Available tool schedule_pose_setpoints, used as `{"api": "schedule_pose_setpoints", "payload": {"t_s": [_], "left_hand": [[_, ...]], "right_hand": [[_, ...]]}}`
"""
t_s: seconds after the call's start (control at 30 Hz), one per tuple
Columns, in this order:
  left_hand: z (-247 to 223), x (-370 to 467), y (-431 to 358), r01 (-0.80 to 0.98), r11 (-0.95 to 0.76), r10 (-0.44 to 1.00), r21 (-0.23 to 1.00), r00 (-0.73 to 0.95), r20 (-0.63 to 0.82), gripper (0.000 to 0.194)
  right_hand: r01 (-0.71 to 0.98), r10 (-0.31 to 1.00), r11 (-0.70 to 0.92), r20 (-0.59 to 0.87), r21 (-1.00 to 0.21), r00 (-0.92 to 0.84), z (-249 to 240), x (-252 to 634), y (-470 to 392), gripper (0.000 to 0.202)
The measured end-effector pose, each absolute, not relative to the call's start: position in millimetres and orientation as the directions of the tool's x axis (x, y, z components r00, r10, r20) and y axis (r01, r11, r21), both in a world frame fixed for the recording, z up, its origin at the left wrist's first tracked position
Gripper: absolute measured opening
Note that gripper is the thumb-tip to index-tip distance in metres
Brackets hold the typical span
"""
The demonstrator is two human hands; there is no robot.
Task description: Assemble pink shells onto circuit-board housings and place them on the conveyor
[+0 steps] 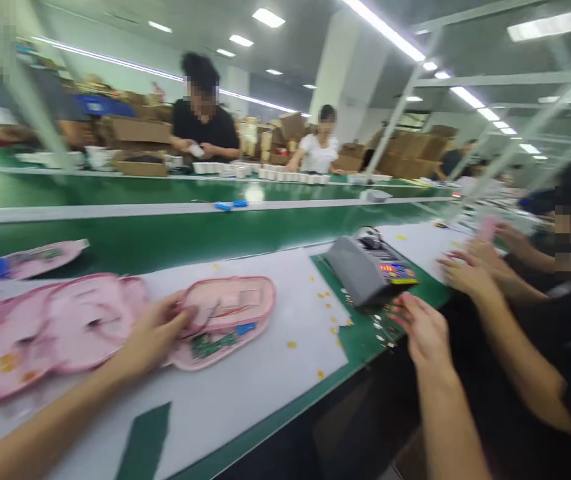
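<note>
My left hand (162, 327) grips the left end of a pink plastic housing (235, 293), thumb on top. It is an oval shell, opened like a clam, with thin wires in the upper half and a green circuit board (210, 343) with a blue part in the lower half. My right hand (425, 330) is raised at the bench edge, just below the front of a grey tape dispenser (360, 270) with red digits. Its fingertips are drawn together; what they hold, if anything, is too small and blurred to make out.
More pink housings (90, 323) overlap at left, one with a blue part behind them. Yellow tape bits (292, 345) dot the white sheet (265, 400). Close on my right, a co-worker's hands (470, 267) are at work. Other people stand beyond the green bench, near cardboard boxes (140, 137).
</note>
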State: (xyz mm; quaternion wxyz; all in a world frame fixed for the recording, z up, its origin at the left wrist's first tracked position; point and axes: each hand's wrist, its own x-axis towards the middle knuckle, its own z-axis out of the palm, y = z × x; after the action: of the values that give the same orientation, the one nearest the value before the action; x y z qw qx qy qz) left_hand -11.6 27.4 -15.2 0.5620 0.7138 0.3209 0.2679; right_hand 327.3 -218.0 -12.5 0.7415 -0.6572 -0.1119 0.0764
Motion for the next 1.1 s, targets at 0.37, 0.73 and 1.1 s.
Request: {"api": "schedule_pose_setpoints", "payload": {"t_s": [0.37,0.73,1.1], "left_hand": [[-31,-12,34,-0.139,0.016,0.685,0.99,0.723,0.09,0.03],[-36,-16,37,-0.089,-0.047,0.694,0.995,0.713,0.096,0.022],[-16,-10,22,0.124,-0.29,0.769,0.949,0.62,0.154,0.043]], "right_hand": [[0.898,0.904,0.353,0.343,-0.262,-0.255,36,151,-44,0.019],[0.983,0.902,0.152,0.421,-0.108,-0.093,13,148,-19,0.014],[0.789,0.87,0.184,0.471,-0.587,0.147,22,164,-38,0.014]]}}
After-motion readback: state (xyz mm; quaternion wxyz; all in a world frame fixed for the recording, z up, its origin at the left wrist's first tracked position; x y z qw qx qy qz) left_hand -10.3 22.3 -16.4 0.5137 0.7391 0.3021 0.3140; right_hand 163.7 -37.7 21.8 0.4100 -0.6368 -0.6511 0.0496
